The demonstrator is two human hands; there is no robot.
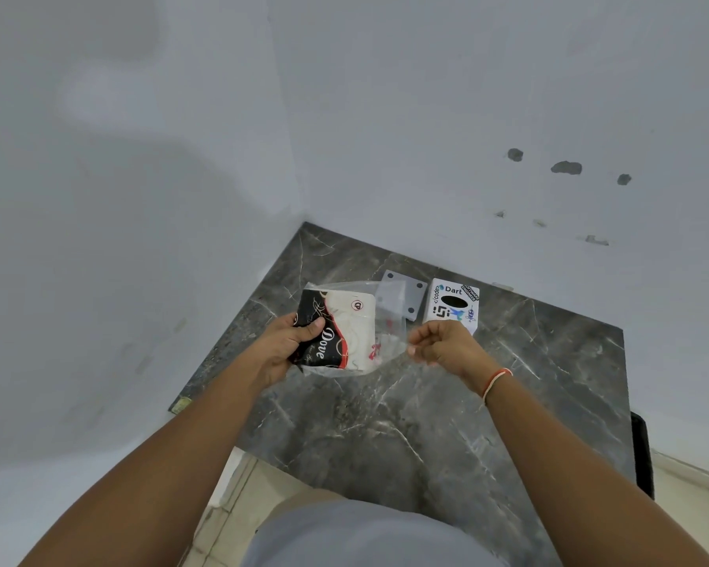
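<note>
A black, white and red packet marked "Dove" (344, 329) sits inside a clear plastic bag (389, 321), held a little above the dark marble tabletop (406, 423). My left hand (291, 341) grips the packet's left end through the bag, thumb on top. To the right, my right hand (443, 343) pinches the bag's loose right edge and holds it stretched out. A red and white thread band circles my right wrist.
A white box (453, 306) with stickers and a black oval hole stands at the back of the table. A grey plate with corner holes (406, 294) lies beside it, partly behind the bag. Pale walls close in on the left and back.
</note>
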